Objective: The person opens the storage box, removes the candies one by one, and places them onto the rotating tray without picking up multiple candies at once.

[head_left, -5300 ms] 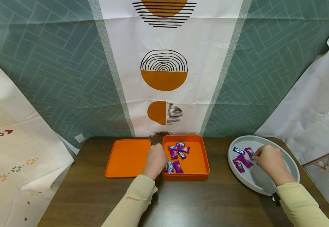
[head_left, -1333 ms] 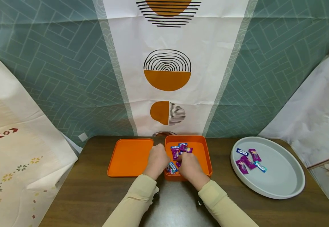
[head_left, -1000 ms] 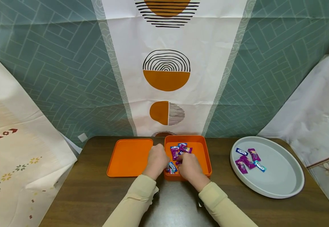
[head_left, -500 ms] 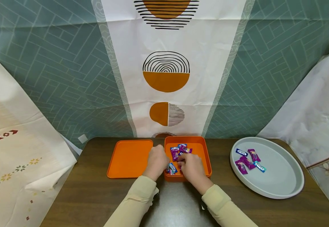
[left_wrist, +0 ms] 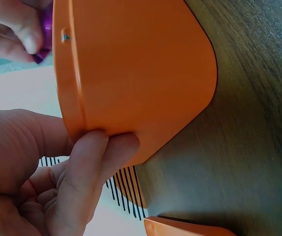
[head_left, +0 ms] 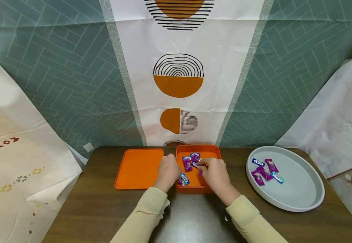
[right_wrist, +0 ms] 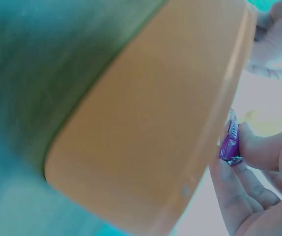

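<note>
Right hand [head_left: 215, 172] over the box [head_left: 194, 190]; fingers pinch a purple candy [right_wrist: 229, 145] there, height above box floor unclear. Likely light, firm, wrapper slick; best held across its middle. Left hand [head_left: 168, 171] pinches box's left rim, probably stiff plastic.

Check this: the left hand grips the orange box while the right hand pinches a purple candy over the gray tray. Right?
No: the head view shows the right hand and its purple candy over the orange box, not the gray tray.
</note>
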`<action>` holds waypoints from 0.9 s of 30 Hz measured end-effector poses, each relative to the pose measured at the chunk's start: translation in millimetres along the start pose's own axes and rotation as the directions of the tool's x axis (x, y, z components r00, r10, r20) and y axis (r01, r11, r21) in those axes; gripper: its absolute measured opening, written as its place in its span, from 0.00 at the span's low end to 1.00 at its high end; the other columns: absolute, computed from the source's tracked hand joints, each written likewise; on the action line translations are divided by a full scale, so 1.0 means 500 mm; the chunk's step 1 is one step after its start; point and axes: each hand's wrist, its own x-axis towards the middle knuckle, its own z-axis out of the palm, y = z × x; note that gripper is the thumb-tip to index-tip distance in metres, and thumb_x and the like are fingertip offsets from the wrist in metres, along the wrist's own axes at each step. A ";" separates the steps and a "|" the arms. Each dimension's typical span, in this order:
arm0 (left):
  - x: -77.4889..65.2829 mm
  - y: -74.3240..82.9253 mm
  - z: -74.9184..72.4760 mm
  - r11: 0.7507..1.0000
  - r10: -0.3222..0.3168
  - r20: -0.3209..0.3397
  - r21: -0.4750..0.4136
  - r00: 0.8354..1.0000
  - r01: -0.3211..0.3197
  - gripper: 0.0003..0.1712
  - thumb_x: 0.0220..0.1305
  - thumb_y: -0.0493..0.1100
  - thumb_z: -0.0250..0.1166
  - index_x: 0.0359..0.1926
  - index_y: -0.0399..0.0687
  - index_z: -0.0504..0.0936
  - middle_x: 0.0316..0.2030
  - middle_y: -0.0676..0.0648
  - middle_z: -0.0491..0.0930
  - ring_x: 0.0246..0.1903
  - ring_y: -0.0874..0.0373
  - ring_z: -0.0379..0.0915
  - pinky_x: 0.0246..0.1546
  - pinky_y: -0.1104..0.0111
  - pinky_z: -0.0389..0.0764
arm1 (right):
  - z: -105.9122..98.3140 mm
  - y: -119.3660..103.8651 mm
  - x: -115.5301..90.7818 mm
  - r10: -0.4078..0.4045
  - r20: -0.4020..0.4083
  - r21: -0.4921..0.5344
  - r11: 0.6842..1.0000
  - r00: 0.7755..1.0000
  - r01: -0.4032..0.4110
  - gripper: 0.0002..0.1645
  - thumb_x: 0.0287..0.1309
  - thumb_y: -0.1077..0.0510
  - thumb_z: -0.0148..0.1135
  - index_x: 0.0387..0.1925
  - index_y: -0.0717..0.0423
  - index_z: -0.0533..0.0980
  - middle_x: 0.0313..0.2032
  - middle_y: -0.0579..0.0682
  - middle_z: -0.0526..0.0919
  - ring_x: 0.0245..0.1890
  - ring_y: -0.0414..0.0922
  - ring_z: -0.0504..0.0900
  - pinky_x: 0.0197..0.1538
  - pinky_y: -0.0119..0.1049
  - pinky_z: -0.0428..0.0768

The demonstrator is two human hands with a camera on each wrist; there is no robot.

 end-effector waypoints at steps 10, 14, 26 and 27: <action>0.000 0.001 0.000 1.000 0.000 -0.001 0.003 1.000 0.000 0.09 0.45 0.38 0.68 0.24 0.42 0.75 0.18 0.48 0.71 0.17 0.56 0.68 0.15 0.69 0.72 | -0.098 0.046 0.007 0.003 -0.096 -0.009 1.000 0.995 -0.004 0.05 0.48 0.57 0.69 0.31 0.50 0.83 0.28 0.43 0.82 0.26 0.39 0.77 0.29 0.31 0.76; -0.003 0.000 -0.001 1.000 0.001 -0.002 -0.005 1.000 -0.001 0.09 0.46 0.37 0.67 0.23 0.43 0.74 0.18 0.47 0.71 0.16 0.56 0.68 0.14 0.69 0.71 | -0.137 0.075 0.005 0.007 -0.149 -0.013 1.000 0.989 -0.009 0.04 0.49 0.58 0.68 0.30 0.50 0.83 0.27 0.43 0.81 0.21 0.37 0.75 0.23 0.30 0.74; -0.005 0.002 -0.002 1.000 -0.002 -0.005 -0.007 1.000 0.002 0.09 0.45 0.37 0.68 0.24 0.42 0.74 0.18 0.48 0.71 0.16 0.56 0.68 0.13 0.70 0.71 | -0.226 0.155 -0.011 0.064 -0.178 -0.144 0.985 0.982 -0.091 0.05 0.51 0.55 0.66 0.31 0.49 0.83 0.23 0.43 0.80 0.16 0.40 0.70 0.17 0.37 0.66; -0.006 0.002 -0.002 1.000 -0.003 -0.004 -0.006 1.000 0.003 0.09 0.45 0.37 0.68 0.24 0.42 0.75 0.18 0.48 0.71 0.16 0.56 0.68 0.14 0.70 0.71 | -0.233 0.164 -0.012 0.055 -0.177 -0.157 0.984 0.983 -0.083 0.05 0.51 0.56 0.66 0.31 0.50 0.83 0.23 0.44 0.80 0.16 0.40 0.69 0.18 0.37 0.65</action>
